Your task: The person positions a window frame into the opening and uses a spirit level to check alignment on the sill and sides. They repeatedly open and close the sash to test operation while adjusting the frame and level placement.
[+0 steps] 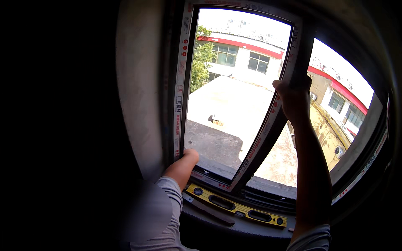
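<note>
A dark-framed window sash (181, 100) with printed protective tape stands upright in the window opening. My right hand (294, 98) is wrapped round its right upright, a little above mid-height, with the thumb on the near side. Low on the left upright is my left hand (191, 156), closed at the sash edge; most of its fingers are hidden. A yellow spirit level (238, 209) lies along the sill below the sash, apart from both hands.
A dark flat strip (211, 214) lies on the sill (251, 226) in front of the level. Pale wall (138, 83) borders the window on the left. Beyond the opening are a white building with a red band (247, 48), a tree (202, 58) and a yellowish wall (324, 121).
</note>
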The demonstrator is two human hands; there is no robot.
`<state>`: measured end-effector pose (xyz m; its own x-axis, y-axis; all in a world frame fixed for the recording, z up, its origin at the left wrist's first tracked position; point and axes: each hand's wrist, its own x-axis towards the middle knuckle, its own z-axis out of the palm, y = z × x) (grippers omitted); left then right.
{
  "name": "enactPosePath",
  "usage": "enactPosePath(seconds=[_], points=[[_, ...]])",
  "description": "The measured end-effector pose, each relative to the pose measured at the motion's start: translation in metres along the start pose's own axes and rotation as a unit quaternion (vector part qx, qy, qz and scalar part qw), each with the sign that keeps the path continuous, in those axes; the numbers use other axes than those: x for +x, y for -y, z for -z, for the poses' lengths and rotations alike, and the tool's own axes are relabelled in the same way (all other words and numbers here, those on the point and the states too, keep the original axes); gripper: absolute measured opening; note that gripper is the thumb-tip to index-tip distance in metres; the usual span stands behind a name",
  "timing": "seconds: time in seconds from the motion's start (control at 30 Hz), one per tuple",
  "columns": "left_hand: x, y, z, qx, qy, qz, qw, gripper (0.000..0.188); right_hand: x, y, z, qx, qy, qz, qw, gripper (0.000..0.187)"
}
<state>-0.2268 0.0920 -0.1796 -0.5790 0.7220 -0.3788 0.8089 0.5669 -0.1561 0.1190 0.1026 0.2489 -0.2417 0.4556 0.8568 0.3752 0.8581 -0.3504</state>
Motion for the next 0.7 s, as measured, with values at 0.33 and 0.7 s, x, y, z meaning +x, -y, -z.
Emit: enactPosePath(seconds=[0.33, 0.7], points=[[0.026, -0.015, -0.014, -0.008, -0.026, -0.001, 1.000, 0.042, -0.003, -0.007, 0.004, 0.007, -0.014, -0.018, 1.000, 0.054], [-0.005, 0.012, -0.005, 0.002, 0.003, 0.008, 1.000, 0.036, -0.005, 0.009, -0.001, 0.019, -0.005, -0.013, 1.000, 0.064]])
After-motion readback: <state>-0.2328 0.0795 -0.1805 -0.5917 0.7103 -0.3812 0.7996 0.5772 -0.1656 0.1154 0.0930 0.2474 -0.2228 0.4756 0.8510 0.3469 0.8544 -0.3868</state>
